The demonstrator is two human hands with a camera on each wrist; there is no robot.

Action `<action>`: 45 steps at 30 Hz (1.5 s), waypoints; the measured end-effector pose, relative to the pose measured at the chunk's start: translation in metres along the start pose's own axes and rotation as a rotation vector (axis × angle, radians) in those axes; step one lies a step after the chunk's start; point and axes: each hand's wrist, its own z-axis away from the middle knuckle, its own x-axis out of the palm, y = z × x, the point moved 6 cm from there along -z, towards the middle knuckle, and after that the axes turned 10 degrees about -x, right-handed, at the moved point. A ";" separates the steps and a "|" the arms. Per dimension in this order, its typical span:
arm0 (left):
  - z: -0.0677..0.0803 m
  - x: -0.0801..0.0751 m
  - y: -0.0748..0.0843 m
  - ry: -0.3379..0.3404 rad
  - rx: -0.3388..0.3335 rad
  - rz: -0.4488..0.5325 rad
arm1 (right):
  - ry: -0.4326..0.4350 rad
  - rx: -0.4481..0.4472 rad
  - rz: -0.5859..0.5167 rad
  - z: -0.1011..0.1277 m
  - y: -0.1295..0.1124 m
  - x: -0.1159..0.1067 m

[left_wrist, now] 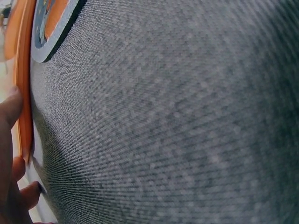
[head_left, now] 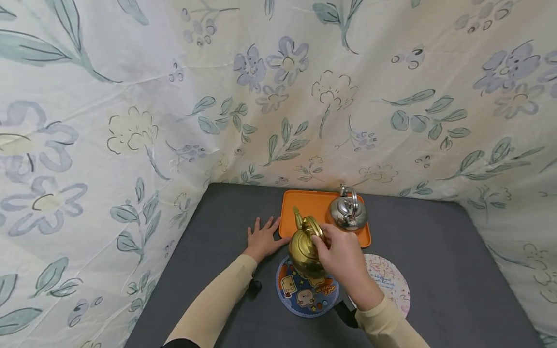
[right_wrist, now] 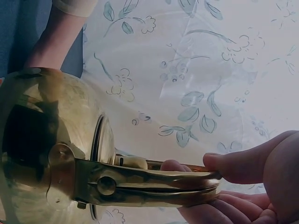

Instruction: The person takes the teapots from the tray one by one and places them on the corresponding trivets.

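Nearest the wearer, a round blue coaster [head_left: 304, 296] printed with cartoon figures is seen lying on the grey counter [head_left: 435, 270], and a pale round coaster [head_left: 389, 282] with a pink pattern is set just beside it to the right, partly hidden by the right forearm. Over the blue coaster a gold kettle [head_left: 306, 246] is held by the right hand [head_left: 341, 256]; whether its base touches the coaster cannot be told. The right grip is closed round the kettle's raised handle [right_wrist: 149, 184], with the fingers curled under the brass strap and the thumb [right_wrist: 243, 163] laid along its top, as shown in the right wrist view. The kettle's body is kept roughly upright, and its spout [head_left: 298, 217] is pointed away from the wearer and slightly to the left, towards the orange tray [head_left: 304, 205]; the spout-to-handle axis is thus run from near to far.

To the left of the kettle, the left hand [head_left: 262, 238] is laid flat on the counter with its fingers spread and straight, nothing being held; its fingertips are placed against the tray's near left edge [left_wrist: 23, 102].

Farther back, a silver kettle [head_left: 348, 209] is stood on the right part of the tray. Behind everything, a floral cloth [head_left: 278, 96] is hung around the counter.
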 end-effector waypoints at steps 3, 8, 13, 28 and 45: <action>0.000 0.000 0.000 -0.001 -0.002 0.001 | -0.004 0.005 -0.014 0.002 -0.001 0.002; 0.001 0.000 0.000 -0.001 -0.002 0.007 | -0.009 0.016 -0.048 0.005 -0.002 0.005; 0.001 0.000 0.000 0.003 -0.001 0.005 | -0.007 0.015 -0.051 0.008 -0.001 0.008; 0.005 0.000 -0.001 0.026 0.019 0.020 | 0.037 -0.008 -0.027 0.020 -0.003 0.010; 0.003 0.001 -0.002 0.014 0.032 0.035 | 0.015 0.028 -0.060 0.023 0.000 0.016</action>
